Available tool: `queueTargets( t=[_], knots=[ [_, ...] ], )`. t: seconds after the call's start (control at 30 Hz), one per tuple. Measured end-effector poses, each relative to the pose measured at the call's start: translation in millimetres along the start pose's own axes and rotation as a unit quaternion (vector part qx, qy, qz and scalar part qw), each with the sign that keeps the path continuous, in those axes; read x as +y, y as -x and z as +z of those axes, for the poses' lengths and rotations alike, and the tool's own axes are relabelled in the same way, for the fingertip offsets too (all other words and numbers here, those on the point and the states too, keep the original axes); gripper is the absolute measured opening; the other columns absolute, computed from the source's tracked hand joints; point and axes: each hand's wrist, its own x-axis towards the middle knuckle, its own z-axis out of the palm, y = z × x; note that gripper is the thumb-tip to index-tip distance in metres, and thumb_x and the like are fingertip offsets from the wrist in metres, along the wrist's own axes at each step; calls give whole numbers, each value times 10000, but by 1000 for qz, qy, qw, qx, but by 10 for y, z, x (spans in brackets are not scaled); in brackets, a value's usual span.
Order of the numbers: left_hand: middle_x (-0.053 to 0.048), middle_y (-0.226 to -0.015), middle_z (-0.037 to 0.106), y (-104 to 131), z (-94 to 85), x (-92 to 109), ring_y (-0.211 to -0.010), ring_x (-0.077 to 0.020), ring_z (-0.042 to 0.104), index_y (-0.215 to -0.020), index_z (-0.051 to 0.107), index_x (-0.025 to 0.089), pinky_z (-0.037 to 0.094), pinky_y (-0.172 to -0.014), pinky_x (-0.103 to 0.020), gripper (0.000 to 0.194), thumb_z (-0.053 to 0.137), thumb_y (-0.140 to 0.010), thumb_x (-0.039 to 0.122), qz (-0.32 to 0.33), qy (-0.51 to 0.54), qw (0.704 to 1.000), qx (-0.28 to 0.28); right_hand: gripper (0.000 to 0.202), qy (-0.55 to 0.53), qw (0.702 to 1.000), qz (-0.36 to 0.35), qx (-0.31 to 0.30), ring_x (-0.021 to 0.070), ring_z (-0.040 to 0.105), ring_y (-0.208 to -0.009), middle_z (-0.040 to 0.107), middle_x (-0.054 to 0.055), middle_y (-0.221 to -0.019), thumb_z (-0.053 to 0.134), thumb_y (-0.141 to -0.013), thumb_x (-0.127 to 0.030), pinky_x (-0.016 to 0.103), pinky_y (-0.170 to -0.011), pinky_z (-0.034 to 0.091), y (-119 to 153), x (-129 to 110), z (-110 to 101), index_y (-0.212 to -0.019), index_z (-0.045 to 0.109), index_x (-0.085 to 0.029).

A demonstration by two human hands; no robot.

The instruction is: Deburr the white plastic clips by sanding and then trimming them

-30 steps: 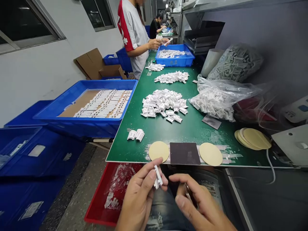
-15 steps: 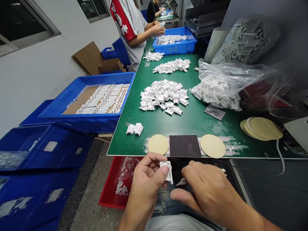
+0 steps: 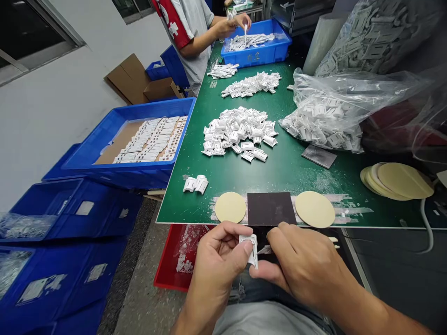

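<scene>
My left hand point(image 3: 221, 258) pinches a small white plastic part point(image 3: 253, 251) between thumb and fingers, just in front of the table edge. Close beside it on the right, my right hand point(image 3: 302, 260) is closed around a small knife, of which only the pointed metal blade point(image 3: 264, 250) shows. The right thumb reaches to the lower end of the white part. On the table, two similar white parts point(image 3: 195, 184) lie near the left edge. Farther back is a heap of such white parts point(image 3: 240, 130).
Cream round discs point(image 3: 230, 207) and a dark square pad point(image 3: 270, 208) line the table's front edge. Bags of white parts point(image 3: 324, 116) stand right. A red bin point(image 3: 167, 270) sits below; a blue crate point(image 3: 129, 139) is left. A co-worker point(image 3: 195, 37) handles parts behind.
My right thumb has come up to the white part, and the blade is nearer to it. Both hands appear slightly farther right. The co-worker's hand has moved over the blue bin.
</scene>
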Motion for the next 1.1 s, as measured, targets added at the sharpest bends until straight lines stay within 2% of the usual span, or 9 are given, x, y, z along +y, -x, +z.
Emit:
queueTargets(
  t=[0.33, 0.6, 0.77, 0.87, 0.93, 1.0, 1.03, 1.1],
  knots=[
    [-1, -675, 648, -24, 30, 9, -607, -81, 527, -783, 753, 156, 421, -563, -166, 284, 917, -609, 309, -12, -1, 1000, 19, 513, 0, 1000, -1, -8, 189, 381, -503, 451, -7, -577, 271, -1042, -564, 342, -538, 213, 39, 22, 58, -700, 477, -243],
    [-14, -726, 667, -80, -96, -94, -640, -82, 563, -851, 761, 162, 453, -581, -157, 274, 895, -692, 341, 5, 8, 999, -33, 487, -9, 1000, -10, -5, 195, 368, -541, 459, 5, -592, 323, -1048, -525, 358, -561, 200, 82, 10, 64, -699, 500, -235],
    [-12, -730, 667, -72, -109, -103, -651, -89, 569, -866, 759, 169, 466, -590, -161, 268, 895, -697, 327, -2, 7, 1000, -27, 505, -13, 1000, -20, 15, 181, 339, -525, 447, 0, -564, 323, -1065, -472, 358, -552, 188, 69, 1, 58, -662, 503, -226],
    [-9, -732, 664, -72, -97, -108, -654, -91, 568, -856, 755, 173, 457, -586, -157, 271, 896, -693, 336, 1, 5, 1000, -18, 501, -38, 999, -29, 23, 171, 339, -515, 446, -4, -553, 325, -1072, -439, 360, -545, 187, 74, -7, 60, -654, 495, -222],
    [-6, -738, 667, -69, -94, -118, -638, -86, 559, -857, 750, 180, 444, -570, -151, 264, 887, -704, 346, 20, -2, 1000, -9, 488, -111, 993, -24, 7, 152, 355, -509, 461, -14, -563, 325, -1077, -429, 350, -536, 198, 77, -20, 51, -667, 483, -216],
    [-4, -747, 674, -53, -94, -127, -640, -87, 568, -869, 746, 193, 448, -577, -151, 219, 859, -746, 334, 49, -23, 999, -6, 464, -253, 965, 36, -59, 122, 384, -518, 480, -35, -598, 378, -1057, -497, 315, -524, 233, 69, -40, 24, -707, 477, -209],
    [-2, -752, 677, -39, -95, -129, -650, -89, 580, -876, 745, 202, 458, -593, -153, 181, 840, -774, 316, 63, -37, 997, -10, 452, -335, 932, 84, -111, 107, 389, -526, 473, -50, -611, 413, -1040, -529, 292, -521, 250, 59, -52, 5, -726, 472, -209],
    [-3, -788, 679, -6, -95, -123, -694, -99, 608, -898, 749, 220, 485, -647, -166, 128, 811, -814, 293, 87, -49, 994, -37, 425, -471, 837, 190, -204, 92, 363, -545, 426, -74, -625, 453, -1022, -546, 256, -522, 270, 32, -77, -35, -758, 462, -213]
  ],
)
